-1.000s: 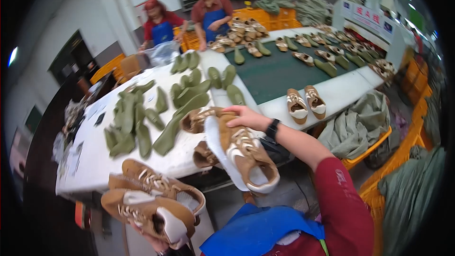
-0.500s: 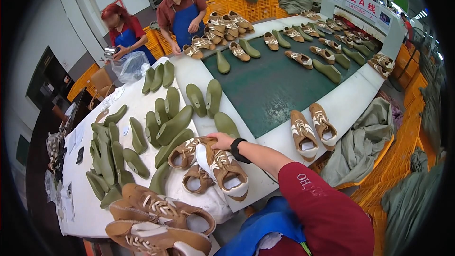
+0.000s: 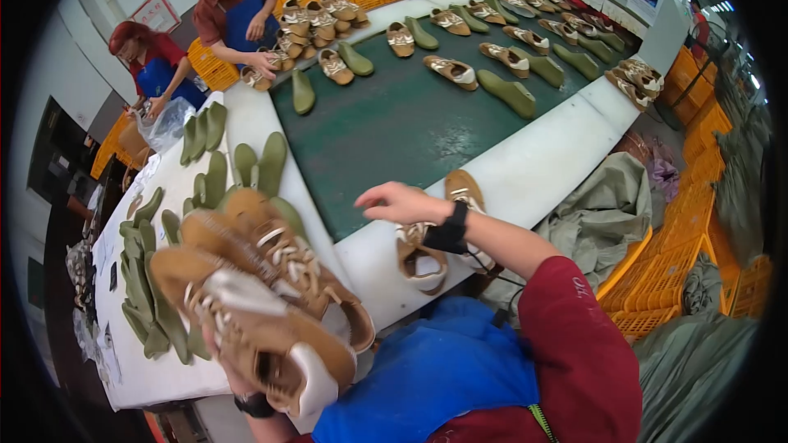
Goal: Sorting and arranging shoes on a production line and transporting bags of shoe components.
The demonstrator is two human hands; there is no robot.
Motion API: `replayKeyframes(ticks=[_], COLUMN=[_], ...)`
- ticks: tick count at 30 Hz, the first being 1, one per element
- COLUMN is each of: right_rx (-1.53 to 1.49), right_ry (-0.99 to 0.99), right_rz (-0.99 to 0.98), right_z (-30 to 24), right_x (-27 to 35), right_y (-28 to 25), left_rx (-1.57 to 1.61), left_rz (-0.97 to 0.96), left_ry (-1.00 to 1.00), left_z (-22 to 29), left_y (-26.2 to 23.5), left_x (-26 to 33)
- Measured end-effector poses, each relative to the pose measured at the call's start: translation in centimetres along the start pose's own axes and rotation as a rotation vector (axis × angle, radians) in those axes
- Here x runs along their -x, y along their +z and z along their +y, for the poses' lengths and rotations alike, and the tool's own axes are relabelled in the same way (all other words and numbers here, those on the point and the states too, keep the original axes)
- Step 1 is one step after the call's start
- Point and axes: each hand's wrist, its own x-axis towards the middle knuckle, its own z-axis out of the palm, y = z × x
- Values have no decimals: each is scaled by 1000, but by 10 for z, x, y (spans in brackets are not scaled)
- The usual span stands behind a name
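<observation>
Over the table (image 3: 542,160), the right hand (image 3: 402,202) extends empty, wrist above shoes (image 3: 465,186) pointing away; the left hand (image 3: 236,376) grips sneakers (image 3: 246,308).

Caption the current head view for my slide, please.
Left hand gripping brown sneakers near green shoe lasts; right hand outstretched by two more on the white table edge.

- Shows a pale wall (image 3: 90,20) at upper left, hung with a red-framed notice (image 3: 156,12).
- Includes a dark, door-like rectangle (image 3: 51,148) lower at left.
- Has a white-bordered green surface (image 3: 525,180) across the middle, adjoining a white surface (image 3: 164,381) at left.
- Shows small bright lights (image 3: 724,6) in a row at upper right.
</observation>
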Motion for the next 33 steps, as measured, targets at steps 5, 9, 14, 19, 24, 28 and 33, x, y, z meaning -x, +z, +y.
replayKeyframes(ticks=[5, 9, 14, 19, 24, 28, 33], right_rx=[-263, -293, 132, 105, 355, 362, 521], right_ry=[262, 26, 44, 41, 107, 264, 132], right_rz=[13, -84, -178, -676, -644, -1028, -804], right_z=[-13, -9, 37, 7, -26, -6, 25], right_x=[82, 88, 55, -6, -156, -192, -190], right_y=[-74, -11, 54, 14, 20, 151, 199], left_rx=[-352, -1075, -1687, -1529, -1559, -1572, -1563], left_rz=[-20, -118, 146, 193, 175, 225, 271], left_ry=[-149, -281, -284, -234, -204, -135, -172], left_z=[-51, -88, -165, -155, -150, -156, -156], left_y=[64, 87, 58, 40, 56, 53, 48], left_x=[-63, -94, -130, -123, -127, -125, -123])
